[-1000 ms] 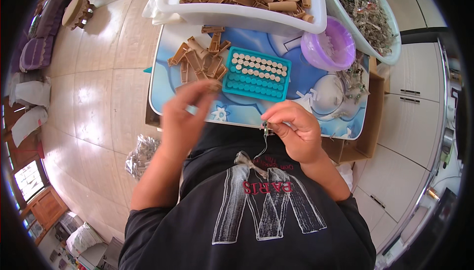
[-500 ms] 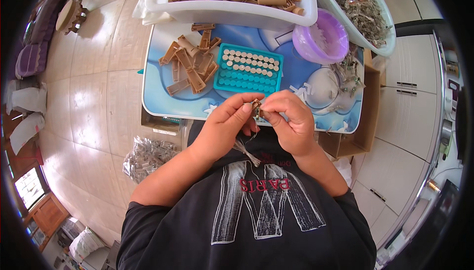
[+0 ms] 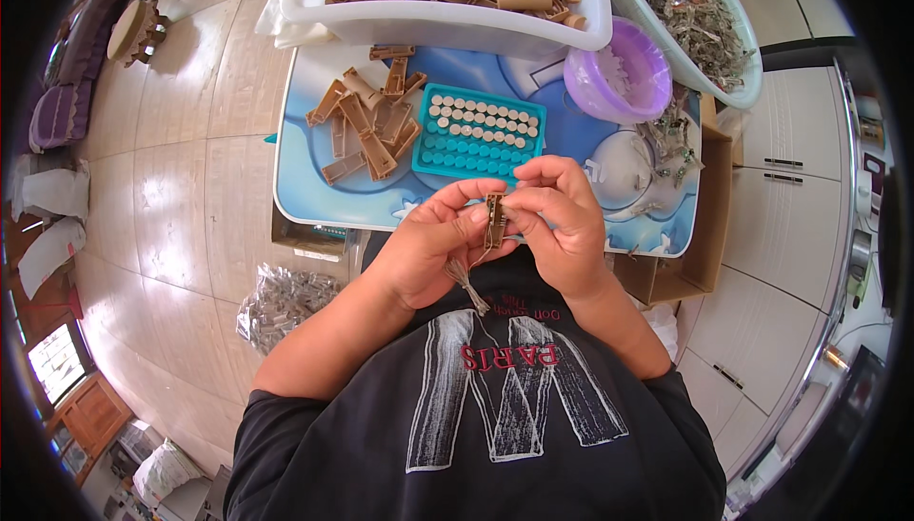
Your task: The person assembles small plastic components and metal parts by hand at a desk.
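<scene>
Tan clip (image 3: 493,220) pinched btwn both hands (image 3: 495,235).

Small tan plastic piece (image 3: 494,220) half covered by fingertips of both hands; lower end and join with thin wires (image 3: 466,283) too small to tell. Large white plastic bin of tan parts (image 3: 457,21) cut off by top edge. White tub of tangled metal clips (image 3: 738,92) also cut at top. Blue printed worktop (image 3: 305,169) near edge hidden behind hands. Teal tray's (image 3: 481,135) pegs too small to count.
</scene>
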A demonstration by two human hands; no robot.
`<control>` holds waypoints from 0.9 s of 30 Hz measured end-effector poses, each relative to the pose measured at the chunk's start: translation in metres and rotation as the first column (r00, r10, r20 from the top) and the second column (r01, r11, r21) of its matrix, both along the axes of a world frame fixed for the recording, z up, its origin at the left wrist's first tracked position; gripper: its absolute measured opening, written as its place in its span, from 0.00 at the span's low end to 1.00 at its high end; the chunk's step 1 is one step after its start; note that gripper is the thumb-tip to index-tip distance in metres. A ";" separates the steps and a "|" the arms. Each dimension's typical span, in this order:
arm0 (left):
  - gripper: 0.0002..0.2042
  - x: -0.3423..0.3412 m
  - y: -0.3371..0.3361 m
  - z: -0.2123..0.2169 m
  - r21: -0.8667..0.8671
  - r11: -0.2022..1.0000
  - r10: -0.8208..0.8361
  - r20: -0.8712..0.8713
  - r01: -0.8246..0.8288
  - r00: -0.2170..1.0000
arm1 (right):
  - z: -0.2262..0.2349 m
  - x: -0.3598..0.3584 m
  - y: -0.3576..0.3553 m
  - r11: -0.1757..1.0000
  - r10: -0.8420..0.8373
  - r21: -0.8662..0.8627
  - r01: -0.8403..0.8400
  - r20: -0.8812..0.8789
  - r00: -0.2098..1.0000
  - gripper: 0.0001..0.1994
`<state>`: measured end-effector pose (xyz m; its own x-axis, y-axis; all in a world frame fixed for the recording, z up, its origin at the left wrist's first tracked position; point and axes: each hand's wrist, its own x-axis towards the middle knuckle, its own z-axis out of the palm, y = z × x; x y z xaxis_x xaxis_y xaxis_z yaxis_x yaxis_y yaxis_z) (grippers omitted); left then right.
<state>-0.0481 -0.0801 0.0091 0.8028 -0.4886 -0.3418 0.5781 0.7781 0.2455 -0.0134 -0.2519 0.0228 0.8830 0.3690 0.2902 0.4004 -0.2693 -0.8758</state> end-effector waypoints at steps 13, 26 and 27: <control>0.14 -0.001 0.000 0.007 0.301 0.954 -0.009 0.039 -0.003 0.999 | 0.017 0.004 0.002 0.975 0.071 -0.215 -0.048 0.100 0.992 0.06; 0.14 -0.001 -0.002 0.010 0.310 0.950 -0.005 0.075 -0.018 0.997 | 0.012 0.009 0.004 0.963 0.090 -0.269 -0.010 0.286 0.954 0.06; 0.14 -0.001 -0.003 0.012 0.311 0.950 -0.004 0.069 -0.018 0.998 | 0.012 0.009 0.003 0.963 0.089 -0.270 -0.008 0.289 0.953 0.06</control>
<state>-0.0490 -0.0827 0.0215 0.8323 -0.3609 -0.4209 0.5466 0.6607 0.5145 -0.0042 -0.2488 0.0347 0.7507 0.5083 0.4220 0.6489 -0.4472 -0.6156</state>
